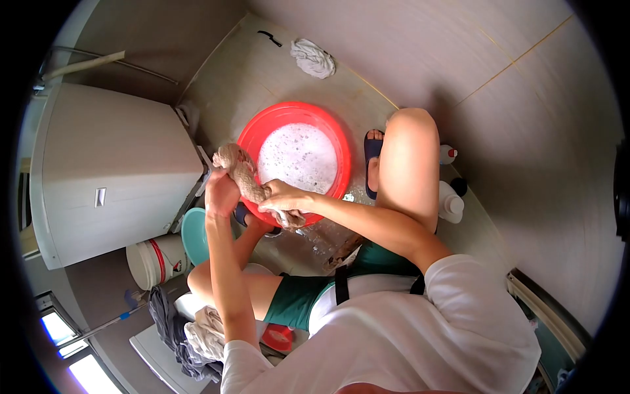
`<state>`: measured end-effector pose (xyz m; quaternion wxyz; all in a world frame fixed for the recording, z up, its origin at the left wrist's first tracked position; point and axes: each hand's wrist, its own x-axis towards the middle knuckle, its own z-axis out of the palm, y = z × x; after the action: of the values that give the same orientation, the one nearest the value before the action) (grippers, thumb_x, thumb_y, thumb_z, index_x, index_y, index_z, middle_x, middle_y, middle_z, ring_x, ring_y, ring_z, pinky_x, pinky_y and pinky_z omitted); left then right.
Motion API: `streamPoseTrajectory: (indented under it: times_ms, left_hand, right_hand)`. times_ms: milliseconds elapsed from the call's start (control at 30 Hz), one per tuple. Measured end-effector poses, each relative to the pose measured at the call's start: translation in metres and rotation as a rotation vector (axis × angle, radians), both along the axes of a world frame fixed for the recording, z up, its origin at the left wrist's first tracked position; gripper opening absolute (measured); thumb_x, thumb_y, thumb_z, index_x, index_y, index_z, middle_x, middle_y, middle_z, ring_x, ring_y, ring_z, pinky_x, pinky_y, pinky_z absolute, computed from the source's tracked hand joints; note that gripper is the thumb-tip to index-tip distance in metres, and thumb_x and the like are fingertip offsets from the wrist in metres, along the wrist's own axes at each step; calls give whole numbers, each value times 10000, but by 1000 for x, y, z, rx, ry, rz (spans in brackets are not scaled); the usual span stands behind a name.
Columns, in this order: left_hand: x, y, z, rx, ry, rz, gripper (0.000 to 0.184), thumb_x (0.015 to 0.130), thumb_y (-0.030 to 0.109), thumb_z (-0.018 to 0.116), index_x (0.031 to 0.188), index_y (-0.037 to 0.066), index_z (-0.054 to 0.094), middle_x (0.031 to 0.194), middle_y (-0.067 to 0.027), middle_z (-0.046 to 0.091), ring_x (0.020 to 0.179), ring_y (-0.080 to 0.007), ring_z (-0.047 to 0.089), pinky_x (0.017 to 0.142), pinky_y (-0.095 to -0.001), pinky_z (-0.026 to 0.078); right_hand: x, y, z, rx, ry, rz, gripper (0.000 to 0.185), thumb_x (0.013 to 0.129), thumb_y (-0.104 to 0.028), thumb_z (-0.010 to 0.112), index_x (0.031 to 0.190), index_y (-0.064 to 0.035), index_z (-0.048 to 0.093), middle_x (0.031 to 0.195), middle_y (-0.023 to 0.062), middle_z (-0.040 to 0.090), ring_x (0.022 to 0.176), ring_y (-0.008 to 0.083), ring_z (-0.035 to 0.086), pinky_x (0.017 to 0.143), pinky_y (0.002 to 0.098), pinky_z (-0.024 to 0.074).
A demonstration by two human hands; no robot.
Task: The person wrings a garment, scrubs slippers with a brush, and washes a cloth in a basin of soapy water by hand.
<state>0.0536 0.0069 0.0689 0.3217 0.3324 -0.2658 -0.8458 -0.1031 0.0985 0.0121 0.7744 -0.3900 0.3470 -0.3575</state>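
Beige cloth (244, 178), twisted into a rope, held over the left-hand edge of the red basin (344, 154). Your left hand (223, 192) is closed around its upper part, most of the fingers masked by the palm and fabric; your right hand (283, 198) is curled around its lower part, thumb and fingers pressed against the weave, with a loose end hanging below. The cloth and both hands conceal part of the basin's rim, and the white suds (298, 157) hide the basin's floor. Your left foot is partly covered by your forearm and the basin; your right foot wears a dark slipper (372, 164). The heap of grey fabric (167, 322) and pale fabric (207, 333) at lower left is too tangled to separate by item, and the red object (278, 337) beside your thigh is partly hidden. Black borders crop the view. Lettering: the white bucket (146, 264) bears a red band and a small label, illegible here; the small bottle (447, 154) by your knee has a red part, no word readable. Materials: smooth, round-rimmed basin; coarse, ribbed-looking cloth; crumpled white cloth (313, 59) on the tiled floor (262, 79); teal basin (195, 235) behind your left forearm; glossy white bottle (450, 203); flat-sided white cabinet (125, 157) with a small rectangular fitting
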Motion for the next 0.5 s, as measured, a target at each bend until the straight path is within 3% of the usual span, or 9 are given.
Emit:
streamPoseTrajectory:
  times_ms: [33,133,200,267,300,333,367,433,500]
  left_hand:
    - [6,3,0,9,90,-3,566,783,229,567,1272,-7,409,1189,-149,522,1094,-285,507,973,-417,389]
    - [11,23,-12,-12,285,88,789,755,430,637,1340,-15,350,1170,-146,535,1094,-291,506,982,-459,386]
    - [-25,38,-24,-36,880,-82,892,674,499,723,1338,20,368,1221,-98,489,1143,-261,460,1018,-521,350]
    - [-55,54,-27,-286,979,-169,956,582,475,799,1341,67,383,1296,-49,405,1200,-237,392,1039,-594,296]
    - [-68,58,-18,-488,948,-235,949,562,408,832,1344,102,390,1384,-41,293,1245,-244,331,1040,-633,264]
    - [-82,62,-2,-438,996,-253,940,542,311,854,1346,129,402,1370,-28,353,1215,-242,381,1023,-625,288]
    - [-95,71,9,-261,1212,-159,905,554,265,845,1341,142,416,1352,-13,389,1202,-220,401,1018,-598,308]
    - [-109,83,35,-71,1340,39,770,618,153,787,1313,156,456,1172,13,534,1053,-159,505,971,-474,374]
    - [-113,77,43,2,1468,147,673,670,67,734,1289,154,486,1013,28,631,906,-114,580,915,-374,433]
  right_hand:
    - [-1,2,15,55,-129,1,117,761,-94,627,781,-42,523,628,39,532,496,99,524,424,245,435]
    - [-14,8,58,170,-484,186,141,763,-87,618,841,-26,518,615,33,513,456,90,474,415,234,416]
    - [-12,14,68,151,-616,313,279,769,-84,597,1011,-3,484,657,45,502,433,89,434,396,222,381]
    - [-5,20,78,187,-802,378,294,766,-90,593,1026,4,492,642,49,494,428,92,427,393,226,377]
    - [2,19,75,199,-898,418,320,774,-110,593,1051,11,485,667,56,502,421,96,418,391,231,378]
    - [1,21,76,231,-965,399,330,779,-115,592,1062,13,480,680,57,506,423,94,416,391,233,378]
    - [0,22,78,264,-1032,380,340,784,-121,591,1073,15,475,694,58,509,425,92,413,392,234,379]
    - [-7,21,86,316,-1235,398,366,808,-130,581,1114,26,456,761,62,519,444,70,408,398,223,383]
    - [-11,27,84,389,-1198,329,373,809,-129,580,1123,27,452,785,62,520,457,57,408,405,209,386]
